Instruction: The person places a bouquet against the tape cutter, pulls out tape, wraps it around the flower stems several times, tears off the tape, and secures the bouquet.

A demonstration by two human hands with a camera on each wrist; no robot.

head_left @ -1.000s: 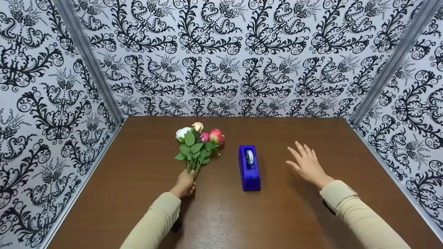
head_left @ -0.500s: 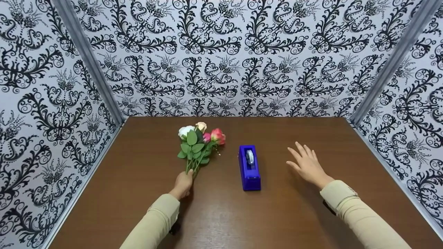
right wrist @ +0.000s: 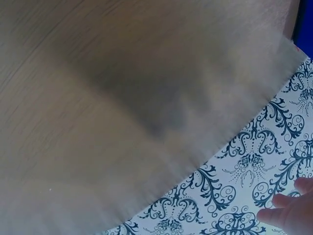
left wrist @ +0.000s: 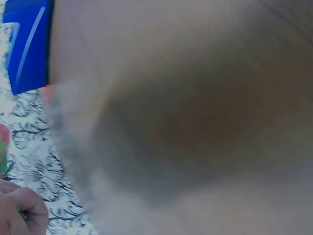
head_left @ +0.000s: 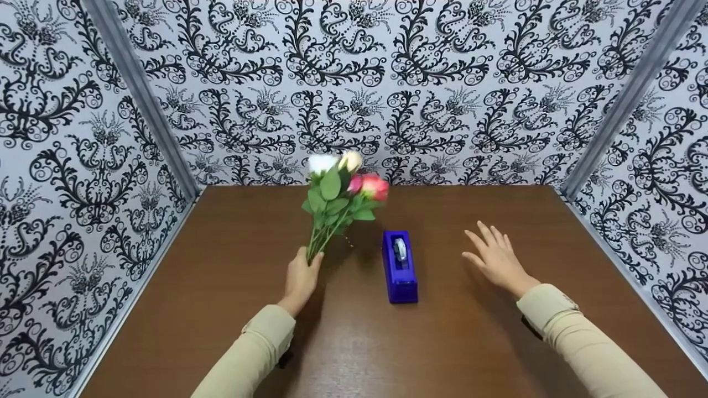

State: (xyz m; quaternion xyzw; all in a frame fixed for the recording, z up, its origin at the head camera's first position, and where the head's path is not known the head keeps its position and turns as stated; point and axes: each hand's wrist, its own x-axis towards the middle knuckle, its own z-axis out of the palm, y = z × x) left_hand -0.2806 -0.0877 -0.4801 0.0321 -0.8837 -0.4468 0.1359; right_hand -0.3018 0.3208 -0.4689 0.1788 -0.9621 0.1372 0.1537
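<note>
My left hand [head_left: 301, 279] grips a bouquet of flowers [head_left: 337, 204] by its green stems. White, cream, pink and red blooms sit above broad green leaves, tilted up and away over the table. In the left wrist view the left hand [left wrist: 22, 210] shows at the lower left corner, curled round a bit of green stem. To the right of the bouquet a blue tape dispenser [head_left: 399, 276] with a clear roll stands on the table. Beyond it my right hand [head_left: 496, 262] hovers over the wood, fingers spread and holding nothing; its fingertips also show in the right wrist view.
The brown wooden table [head_left: 365, 342] is enclosed at the back and both sides by white panels [head_left: 354, 110] with black scroll patterns. Grey strips [head_left: 149, 99] run down the corners. The left wrist view catches the dispenser's blue side [left wrist: 29, 49].
The left hand has lifted the bouquet up and to the right, from low over the table to in front of the back panel. The right hand has shifted only slightly.
</note>
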